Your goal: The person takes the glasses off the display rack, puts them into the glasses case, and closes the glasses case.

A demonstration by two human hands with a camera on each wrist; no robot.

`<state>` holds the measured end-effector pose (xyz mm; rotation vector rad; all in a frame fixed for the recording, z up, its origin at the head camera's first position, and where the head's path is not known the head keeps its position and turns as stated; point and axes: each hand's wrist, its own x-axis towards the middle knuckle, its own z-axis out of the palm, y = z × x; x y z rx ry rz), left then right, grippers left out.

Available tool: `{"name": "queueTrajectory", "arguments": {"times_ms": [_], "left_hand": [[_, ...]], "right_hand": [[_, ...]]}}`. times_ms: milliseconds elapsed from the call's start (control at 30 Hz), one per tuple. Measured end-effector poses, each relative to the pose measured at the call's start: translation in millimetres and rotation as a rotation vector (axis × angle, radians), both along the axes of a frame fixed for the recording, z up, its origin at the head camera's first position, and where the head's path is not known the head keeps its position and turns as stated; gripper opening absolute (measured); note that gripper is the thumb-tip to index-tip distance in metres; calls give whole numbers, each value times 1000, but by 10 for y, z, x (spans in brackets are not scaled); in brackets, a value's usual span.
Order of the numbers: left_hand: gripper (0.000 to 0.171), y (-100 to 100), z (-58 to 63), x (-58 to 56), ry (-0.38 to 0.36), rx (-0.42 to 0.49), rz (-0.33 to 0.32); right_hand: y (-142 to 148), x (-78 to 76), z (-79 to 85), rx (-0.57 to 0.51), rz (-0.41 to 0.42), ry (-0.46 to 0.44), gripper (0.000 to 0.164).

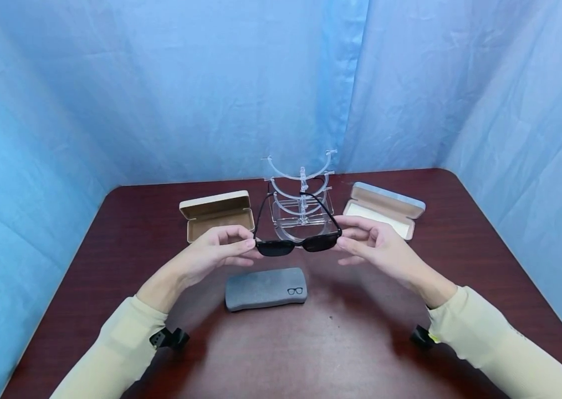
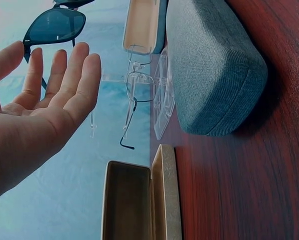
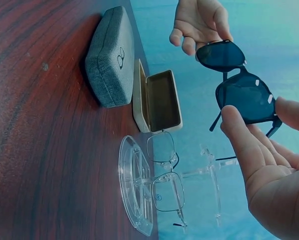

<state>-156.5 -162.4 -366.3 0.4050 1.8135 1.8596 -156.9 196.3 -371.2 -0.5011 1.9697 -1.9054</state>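
Observation:
A pair of black sunglasses hangs in the air above the table, temples unfolded and pointing away from me. My left hand pinches its left hinge corner between thumb and forefinger. At the opposite corner my right hand pinches the frame the same way, the other fingers spread loosely. In the right wrist view both dark lenses show between the two hands. Behind the sunglasses stands a clear plastic glasses stand. Wire-framed eyeglasses sit low on that stand. Below the hands lies a closed grey glasses case.
An open case with a brown lining stands at the back left. Another open case, pale inside, is at the back right. Blue curtains enclose the dark red wooden table at the back and sides.

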Motion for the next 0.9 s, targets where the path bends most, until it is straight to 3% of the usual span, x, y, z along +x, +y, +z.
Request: {"name": "queueTrajectory", "arguments": {"times_ms": [533,900], "left_hand": [[21,-23,-70,-17,-19,-18,3],[26,-32,-44,-25,28,-47,6]], "right_hand": [[-35,-70,-7,1,-7,-6,55],[-59,-116,-17,-1,-25,4,54]]}}
